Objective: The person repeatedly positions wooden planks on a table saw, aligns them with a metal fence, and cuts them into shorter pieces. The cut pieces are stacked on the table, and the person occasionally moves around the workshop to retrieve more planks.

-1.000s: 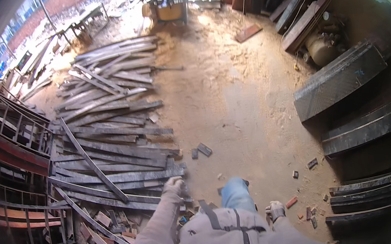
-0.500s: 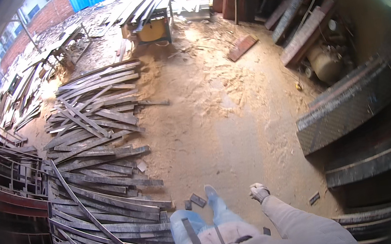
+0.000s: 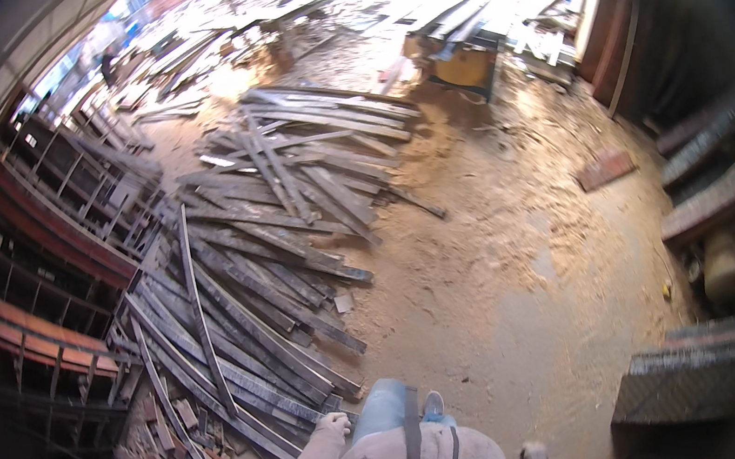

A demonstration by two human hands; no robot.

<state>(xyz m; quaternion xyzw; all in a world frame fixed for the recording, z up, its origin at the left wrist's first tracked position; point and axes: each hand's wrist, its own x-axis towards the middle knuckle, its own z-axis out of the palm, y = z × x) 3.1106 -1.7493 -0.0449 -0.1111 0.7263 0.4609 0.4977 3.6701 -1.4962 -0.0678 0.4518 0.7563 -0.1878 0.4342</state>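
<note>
My left hand [image 3: 334, 422] hangs low beside my left thigh, its fingers curled in with nothing visible in them. Just beyond it lie the near ends of the long wooden strips [image 3: 284, 335], heaped across the ground on the left; whether the hand touches one cannot be made out. On my other side, my right hand [image 3: 533, 454] is down by my hip over the sawdust-covered floor [image 3: 498, 352]. It is small and smeared here, so its fingers do not show clearly.
Metal racks [image 3: 56, 217] line the left, with short wood scraps [image 3: 168, 445] below them. A yellow-sided table [image 3: 463, 70] carrying strips stands far ahead. On the right are a reddish board [image 3: 605, 170], a tank [image 3: 727, 265] and a stack of dark panels [image 3: 681, 387].
My view has turned left, so the strip pile and racks sit further right in the picture. My left hand has come into fuller view; my right hand has swung back toward my hip.
</note>
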